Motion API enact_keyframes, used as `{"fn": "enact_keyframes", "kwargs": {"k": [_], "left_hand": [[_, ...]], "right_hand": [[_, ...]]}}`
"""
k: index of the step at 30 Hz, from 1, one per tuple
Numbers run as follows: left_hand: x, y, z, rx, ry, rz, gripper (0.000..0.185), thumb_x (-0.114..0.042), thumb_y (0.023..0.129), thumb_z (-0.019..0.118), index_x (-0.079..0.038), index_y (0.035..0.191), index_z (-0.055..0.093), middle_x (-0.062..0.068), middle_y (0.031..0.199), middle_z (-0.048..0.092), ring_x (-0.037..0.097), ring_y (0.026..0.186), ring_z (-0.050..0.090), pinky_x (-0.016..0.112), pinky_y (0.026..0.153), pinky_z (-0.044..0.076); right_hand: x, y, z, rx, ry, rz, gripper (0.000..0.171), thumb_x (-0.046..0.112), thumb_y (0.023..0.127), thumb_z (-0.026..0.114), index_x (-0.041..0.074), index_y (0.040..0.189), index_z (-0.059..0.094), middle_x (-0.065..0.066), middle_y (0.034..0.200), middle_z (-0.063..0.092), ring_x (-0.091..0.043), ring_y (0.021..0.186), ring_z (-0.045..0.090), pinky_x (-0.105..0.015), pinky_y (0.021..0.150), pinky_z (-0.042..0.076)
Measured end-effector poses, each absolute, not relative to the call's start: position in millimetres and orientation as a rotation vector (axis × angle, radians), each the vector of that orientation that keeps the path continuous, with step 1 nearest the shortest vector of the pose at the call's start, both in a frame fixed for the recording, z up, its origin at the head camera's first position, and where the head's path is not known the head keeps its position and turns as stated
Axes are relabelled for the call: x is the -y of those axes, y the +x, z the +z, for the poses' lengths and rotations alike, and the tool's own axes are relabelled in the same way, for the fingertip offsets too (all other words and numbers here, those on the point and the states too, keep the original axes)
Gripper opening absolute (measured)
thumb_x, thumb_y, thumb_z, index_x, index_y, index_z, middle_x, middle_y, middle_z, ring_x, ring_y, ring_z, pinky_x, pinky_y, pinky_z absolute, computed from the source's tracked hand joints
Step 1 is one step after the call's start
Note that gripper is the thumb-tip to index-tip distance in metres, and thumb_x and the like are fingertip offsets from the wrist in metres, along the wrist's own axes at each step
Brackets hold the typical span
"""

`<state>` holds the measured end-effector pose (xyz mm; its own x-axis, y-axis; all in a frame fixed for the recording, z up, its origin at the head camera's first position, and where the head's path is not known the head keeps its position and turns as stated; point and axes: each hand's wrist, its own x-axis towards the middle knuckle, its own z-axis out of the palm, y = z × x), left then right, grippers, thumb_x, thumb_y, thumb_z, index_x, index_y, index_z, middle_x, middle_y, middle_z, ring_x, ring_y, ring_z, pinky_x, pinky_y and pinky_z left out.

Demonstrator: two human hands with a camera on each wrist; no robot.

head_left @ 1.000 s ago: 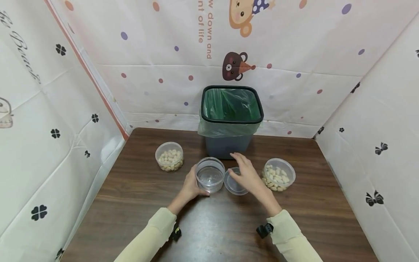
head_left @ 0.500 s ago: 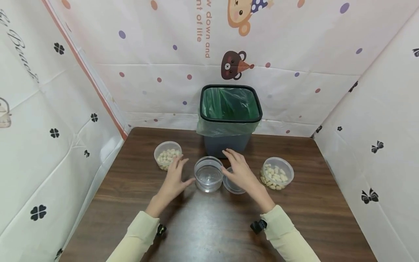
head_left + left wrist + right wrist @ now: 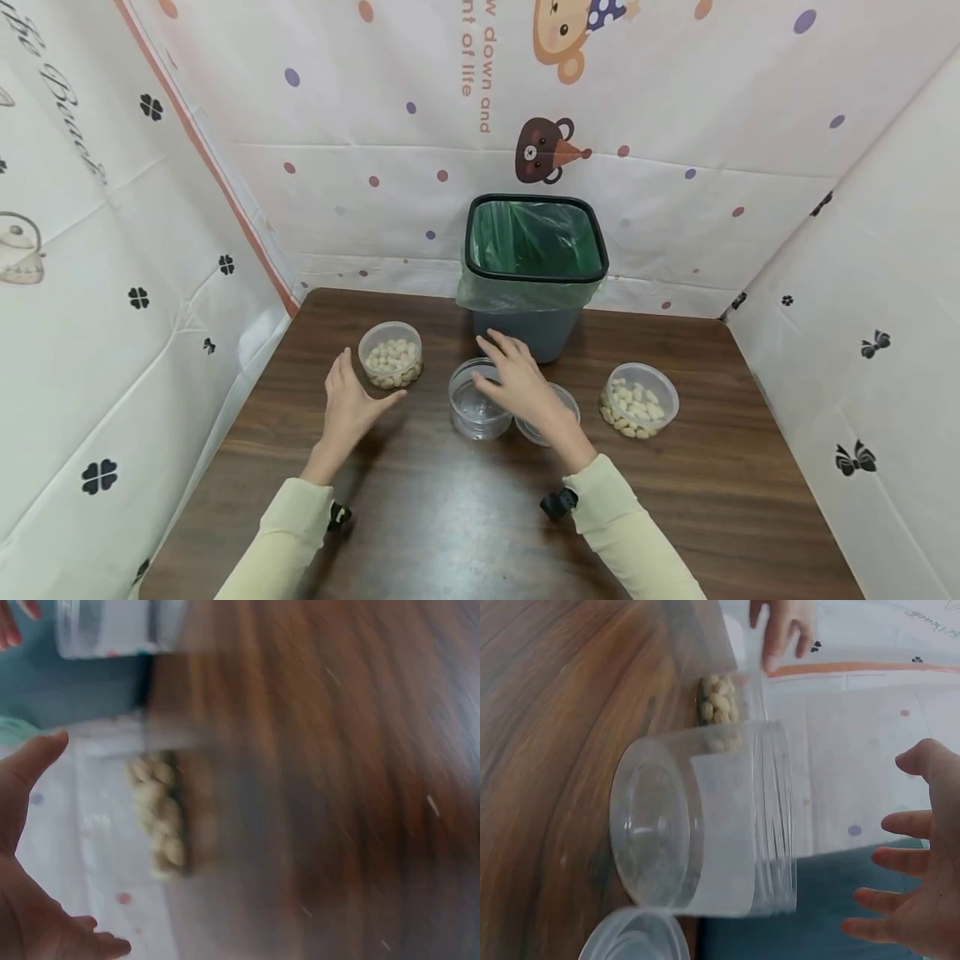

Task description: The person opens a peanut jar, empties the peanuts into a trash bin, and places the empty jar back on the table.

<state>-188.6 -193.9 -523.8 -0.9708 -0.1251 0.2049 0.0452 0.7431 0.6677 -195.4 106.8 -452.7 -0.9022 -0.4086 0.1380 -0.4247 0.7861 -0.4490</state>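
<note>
An empty clear jar (image 3: 474, 414) stands at the table's middle, with its clear lid (image 3: 564, 402) lying flat just to its right. My right hand (image 3: 514, 381) is spread open over the jar's rim and part of the lid; contact cannot be told. In the right wrist view the empty jar (image 3: 705, 825) fills the middle, the lid (image 3: 634, 939) lies below it, and my straight fingers (image 3: 907, 881) stay apart from it. My left hand (image 3: 352, 402) is open beside a jar of pale peanuts (image 3: 390, 357), holding nothing. The left wrist view is blurred, with the peanut jar (image 3: 161, 817) near my thumb (image 3: 34, 757).
A second open jar of peanuts (image 3: 639, 402) stands at the right. A grey bin (image 3: 534, 321) with a green liner stands at the back middle, just behind the empty jar. Printed white sheets wall the brown table (image 3: 465, 517) on three sides.
My left hand let go of the empty jar and moved left toward the left peanut jar. My right hand shifted left from above the lid to above the empty jar.
</note>
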Motion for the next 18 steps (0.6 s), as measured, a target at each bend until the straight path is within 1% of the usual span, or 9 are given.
{"fn": "enact_keyframes", "kwargs": {"k": [5,10,14,18], "left_hand": [[208,-207,-541,2.796,0.030,-1.194,0.126,-0.039,0.074,0.091,0.005,0.159,0.008,0.033,0.161,0.015,0.052,0.148,0.013,0.068,0.117,0.020],[215,-226,-554,2.808,0.051,-1.358,0.133,-0.035,0.073,0.092,0.003,0.160,-0.002,0.033,0.164,0.009,0.054,0.149,0.008,0.068,0.117,0.019],[216,-238,-560,2.773,0.025,-1.464,0.138,-0.028,0.072,0.094,0.004,0.159,-0.009,0.033,0.164,0.006,0.052,0.150,0.011,0.065,0.119,0.020],[215,-245,-563,2.735,0.038,-1.558,0.139,-0.024,0.072,0.094,0.003,0.159,-0.011,0.036,0.162,0.011,0.052,0.148,0.018,0.064,0.119,0.022]], "right_hand": [[-87,-202,-455,2.969,0.707,0.673,0.068,0.044,0.102,0.055,0.016,0.160,0.033,-0.014,0.165,0.028,-0.040,0.146,0.031,-0.057,0.117,0.031],[-63,-201,-455,2.997,0.753,0.580,0.071,0.048,0.102,0.054,0.017,0.161,0.030,-0.014,0.165,0.026,-0.041,0.146,0.032,-0.056,0.117,0.033],[-47,-200,-454,3.004,0.787,0.562,0.071,0.048,0.103,0.053,0.016,0.161,0.030,-0.014,0.165,0.027,-0.041,0.147,0.031,-0.055,0.118,0.031],[-38,-201,-453,3.000,0.799,0.552,0.071,0.048,0.103,0.053,0.016,0.161,0.030,-0.013,0.165,0.027,-0.040,0.148,0.030,-0.053,0.119,0.030]]}}
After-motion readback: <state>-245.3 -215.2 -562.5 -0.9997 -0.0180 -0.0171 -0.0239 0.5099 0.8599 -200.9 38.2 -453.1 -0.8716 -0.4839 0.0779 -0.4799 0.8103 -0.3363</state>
